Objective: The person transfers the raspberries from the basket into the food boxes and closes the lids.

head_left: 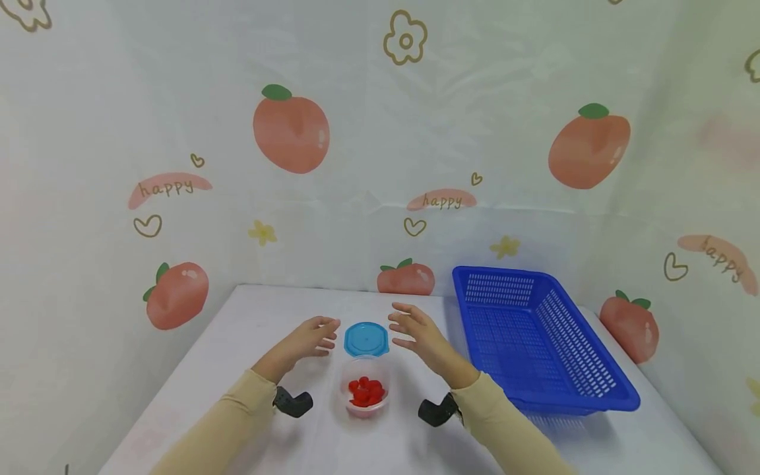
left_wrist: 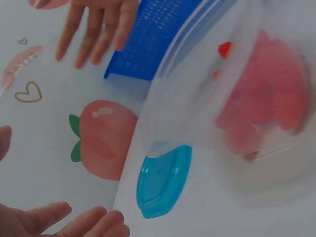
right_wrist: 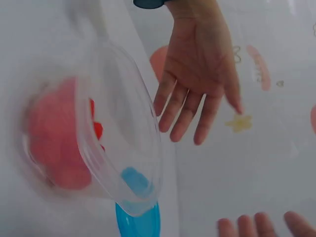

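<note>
A clear plastic tub (head_left: 365, 412) stands in the middle of the table with several small red pieces (head_left: 367, 392) inside. Just behind it lies a blue lid (head_left: 366, 339), flat on the cloth. My left hand (head_left: 305, 340) hovers left of the lid, fingers relaxed and holding nothing. On the other side, my right hand (head_left: 421, 335) is raised with its fingers spread, also holding nothing. In the left wrist view the tub (left_wrist: 192, 84) looms close, apart from the fingers. The right wrist view shows the left hand (right_wrist: 197, 74) with its palm turned inward beyond the tub's rim.
A large blue plastic basket (head_left: 528, 356) with slotted walls stands at the right of the table. A white cloth printed with peaches covers the wall behind. Dark wrist mounts (head_left: 293, 402) sit under both forearms, close to the tub's sides.
</note>
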### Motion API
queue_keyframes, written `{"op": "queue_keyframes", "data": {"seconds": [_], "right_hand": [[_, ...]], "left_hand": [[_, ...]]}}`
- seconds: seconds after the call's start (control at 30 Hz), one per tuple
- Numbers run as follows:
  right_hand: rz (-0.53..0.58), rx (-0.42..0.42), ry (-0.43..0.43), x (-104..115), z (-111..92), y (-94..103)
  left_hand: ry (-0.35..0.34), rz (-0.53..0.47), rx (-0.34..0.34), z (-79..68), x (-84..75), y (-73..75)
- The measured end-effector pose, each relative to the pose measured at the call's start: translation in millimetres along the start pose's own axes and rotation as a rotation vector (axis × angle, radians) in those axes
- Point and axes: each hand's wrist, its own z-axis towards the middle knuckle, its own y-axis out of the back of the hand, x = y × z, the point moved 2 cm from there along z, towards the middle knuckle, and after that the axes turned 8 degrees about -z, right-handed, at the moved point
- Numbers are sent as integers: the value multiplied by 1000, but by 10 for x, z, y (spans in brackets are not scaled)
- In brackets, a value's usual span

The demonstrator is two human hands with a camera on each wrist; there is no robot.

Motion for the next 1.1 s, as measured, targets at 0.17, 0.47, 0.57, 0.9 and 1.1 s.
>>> {"op": "queue_keyframes", "data": {"seconds": [0.17,0.47,0.57,0.9,1.1], "right_hand": [[41,-41,-164,-42,249,52],[47,-37,-391,-242,544,133],[20,-17,-427,-299,581,123],[59,-2,-513,-447,624,100],[82,3,-522,-517,635,64]], "left_hand": [[38,-99,67,137,-78,64],[196,-344,167,426,7,45],[244,-372,151,493,76,46],[294,-481,96,615,219,69],[303,-500,93,630,241,20]]}}
